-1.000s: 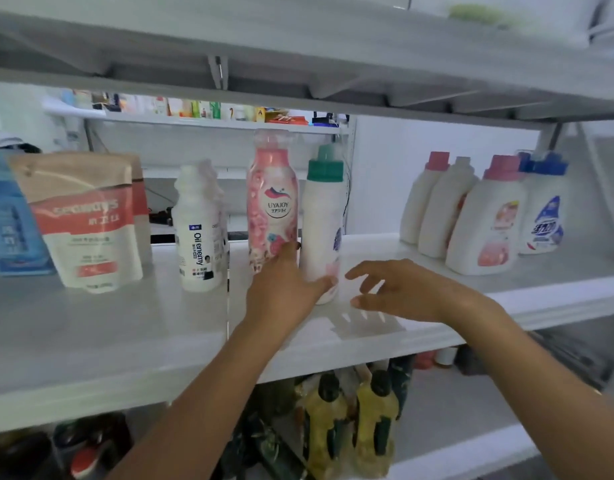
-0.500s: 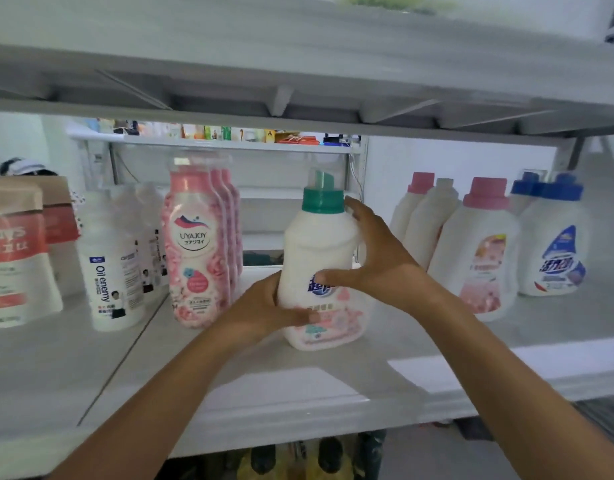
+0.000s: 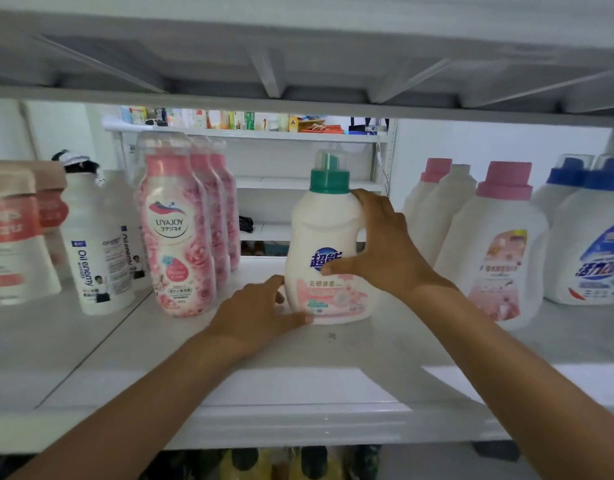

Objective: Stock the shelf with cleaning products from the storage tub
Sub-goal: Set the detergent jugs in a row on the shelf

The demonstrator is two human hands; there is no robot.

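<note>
While the green-capped bottle [image 3: 328, 244] stands upright on the shelf [image 3: 229, 386], both hands are on it. The right hand [image 3: 385, 251] grasps it from its right side: the thumb lies across the blue lettering on the front, and the fingers [image 3: 366, 199] curl round the shoulder just below the cap. The left hand [image 3: 257, 317] sits low at the bottle's left. Its thumb lies along the foot of the pink label and its fingers lie against the left flank, so the base is held between them; how firmly is hard to tell from this angle.

To the left of the bottle, apart from it, a row of pink bottles [image 3: 175, 237] stands one behind another. Further left are white bottles [image 3: 94, 265], then pouches [image 3: 11, 237] with red bands. To the bottle's right, partly behind the right hand, stand pink-capped jugs [image 3: 499, 244], and beyond them blue-capped jugs [image 3: 596, 244].
</note>
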